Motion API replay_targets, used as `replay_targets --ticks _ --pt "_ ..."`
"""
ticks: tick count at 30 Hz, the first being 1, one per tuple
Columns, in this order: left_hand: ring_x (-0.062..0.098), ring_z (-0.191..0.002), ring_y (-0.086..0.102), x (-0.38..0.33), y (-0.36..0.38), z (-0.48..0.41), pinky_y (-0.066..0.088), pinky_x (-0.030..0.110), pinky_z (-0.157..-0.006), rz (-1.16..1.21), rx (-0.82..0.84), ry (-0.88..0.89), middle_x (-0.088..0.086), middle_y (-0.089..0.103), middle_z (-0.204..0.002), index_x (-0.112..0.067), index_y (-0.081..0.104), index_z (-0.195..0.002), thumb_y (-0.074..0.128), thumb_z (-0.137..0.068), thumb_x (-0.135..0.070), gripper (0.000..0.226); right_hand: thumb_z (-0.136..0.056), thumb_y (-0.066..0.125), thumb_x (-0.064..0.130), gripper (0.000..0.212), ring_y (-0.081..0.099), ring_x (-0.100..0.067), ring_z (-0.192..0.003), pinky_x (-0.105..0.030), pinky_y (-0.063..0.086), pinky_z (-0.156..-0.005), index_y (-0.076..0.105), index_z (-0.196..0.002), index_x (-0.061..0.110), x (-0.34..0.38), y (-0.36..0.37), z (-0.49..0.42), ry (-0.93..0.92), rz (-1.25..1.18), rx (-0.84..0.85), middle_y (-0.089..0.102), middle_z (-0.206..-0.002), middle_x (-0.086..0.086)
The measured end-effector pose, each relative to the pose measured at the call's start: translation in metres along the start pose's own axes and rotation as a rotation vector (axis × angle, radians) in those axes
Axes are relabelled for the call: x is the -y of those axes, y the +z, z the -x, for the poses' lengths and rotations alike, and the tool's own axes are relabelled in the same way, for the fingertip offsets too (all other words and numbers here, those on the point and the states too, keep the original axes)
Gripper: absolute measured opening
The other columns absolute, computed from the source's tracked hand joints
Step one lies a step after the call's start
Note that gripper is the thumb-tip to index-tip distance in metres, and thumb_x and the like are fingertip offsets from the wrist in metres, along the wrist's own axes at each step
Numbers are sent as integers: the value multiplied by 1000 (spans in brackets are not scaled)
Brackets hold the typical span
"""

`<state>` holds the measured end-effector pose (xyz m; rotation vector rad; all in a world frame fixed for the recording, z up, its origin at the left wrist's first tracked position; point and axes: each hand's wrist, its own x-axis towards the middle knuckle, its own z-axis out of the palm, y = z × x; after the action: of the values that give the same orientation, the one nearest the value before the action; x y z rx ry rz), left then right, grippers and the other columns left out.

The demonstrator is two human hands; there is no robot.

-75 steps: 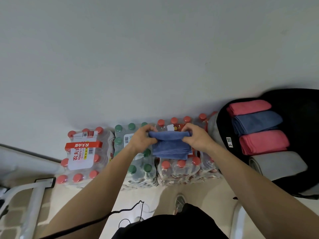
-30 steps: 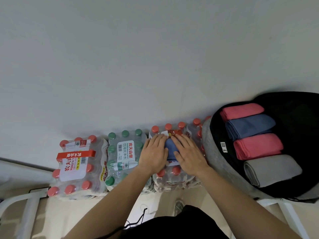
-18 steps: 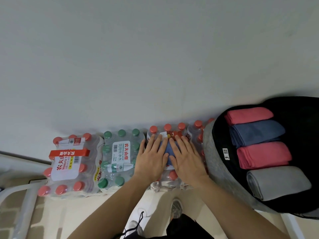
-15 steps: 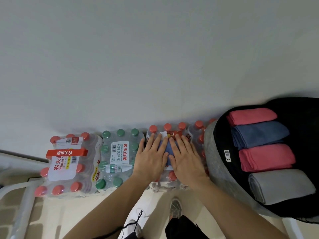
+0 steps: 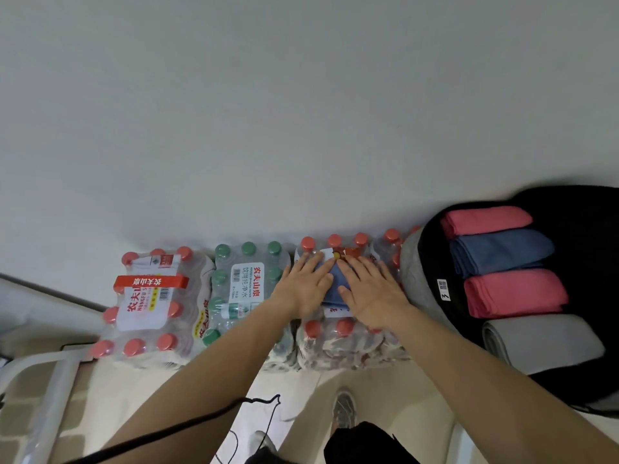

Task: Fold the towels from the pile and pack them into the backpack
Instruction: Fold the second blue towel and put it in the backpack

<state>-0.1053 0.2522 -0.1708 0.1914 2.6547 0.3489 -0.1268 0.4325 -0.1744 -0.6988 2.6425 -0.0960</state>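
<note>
A small folded blue towel (image 5: 336,287) lies on top of a shrink-wrapped pack of red-capped water bottles (image 5: 338,343). My left hand (image 5: 306,286) and my right hand (image 5: 370,289) press flat on it with straight fingers, one on each side, so only a strip of blue shows between them. To the right stands the open black and grey backpack (image 5: 422,289). Inside it lie several folded towels in a row: a pink one (image 5: 487,220), a blue one (image 5: 500,251), another pink one (image 5: 514,291) and a grey one (image 5: 544,339).
Two more bottle packs stand to the left: a green-capped one (image 5: 246,286) and a red-capped one with a red band (image 5: 150,303). A plain white wall (image 5: 301,112) rises behind. A white frame (image 5: 43,373) is at lower left. My shoe (image 5: 345,410) and a black cable (image 5: 254,401) are below.
2.5 s ago both hands held the blue towel up by its top edge. They have since laid it on the bottle pack and now press flat on it; little has moved in the last second.
</note>
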Motion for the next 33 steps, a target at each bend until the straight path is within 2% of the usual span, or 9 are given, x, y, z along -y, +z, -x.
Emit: replay_targets --ticks 4,7,11,16,20,26,29,31,33 --pt "29 -135 38 1 -20 10 30 46 -112 55 -52 15 3 37 -151 -27 31 -149 51 -92 -38 62 -91 53 53 76 33 -30 -135 -47 25 -116 20 -154 27 3 -22 10 18 -28 -9 37 -146 -6" --pt "27 -110 54 -4 -37 24 46 39 -93 73 7 51 4 55 -123 -20 52 -126 71 -75 -35 57 -80 71 51 63 45 -30 -119 -40 44 -97 49 -130 21 4 -32 28 37 -169 54 41 -130 -8" --pt "16 -76 60 -17 -64 30 48 28 -63 317 65 116 -6 62 -83 -21 58 -88 78 -63 -32 33 -77 77 42 36 57 -21 -94 -32 45 -74 52 -97 25 -11 -39 67 14 -490 -75 50 -102 6" --pt "11 -69 53 -80 -94 13 43 27 -59 457 49 239 -6 57 -79 -28 50 -83 79 -64 -42 37 -83 76 40 34 60 -4 -86 -24 48 -69 56 -107 26 -58 -55 126 130 -829 -306 62 -99 13" --pt "19 -83 61 -136 -86 -20 54 41 -71 520 -124 219 1 62 -94 -21 54 -104 78 -74 -45 46 -91 68 31 36 56 0 -97 -15 46 -75 48 -121 30 -92 -46 157 369 -1044 -520 55 -109 18" --pt "27 -104 60 -193 -75 -59 51 42 -84 172 -243 317 6 63 -118 -19 47 -129 67 -84 -50 59 -92 57 18 33 60 -17 -89 -32 48 -73 51 -125 21 -105 -21 148 563 -1012 -733 60 -109 -3" --pt "32 -112 54 -197 -67 -68 50 46 -85 -72 -250 295 12 63 -116 -14 45 -131 57 -91 -53 57 -93 61 23 39 55 -25 -103 -32 45 -85 51 -131 18 -102 -9 139 705 -912 -710 53 -122 -10" --pt "31 -116 49 -192 -63 -67 49 43 -84 -147 -239 312 12 62 -117 -14 44 -133 49 -95 -46 49 -93 62 29 40 53 -25 -105 -30 41 -83 54 -131 16 -98 -7 136 778 -854 -660 50 -124 -10" --pt "28 -117 46 -181 -60 -64 46 40 -79 -205 -208 366 9 61 -120 -16 43 -133 48 -95 -34 43 -92 60 39 36 56 -27 -96 -34 46 -75 60 -122 19 -94 -12 137 825 -587 -581 51 -120 -9"
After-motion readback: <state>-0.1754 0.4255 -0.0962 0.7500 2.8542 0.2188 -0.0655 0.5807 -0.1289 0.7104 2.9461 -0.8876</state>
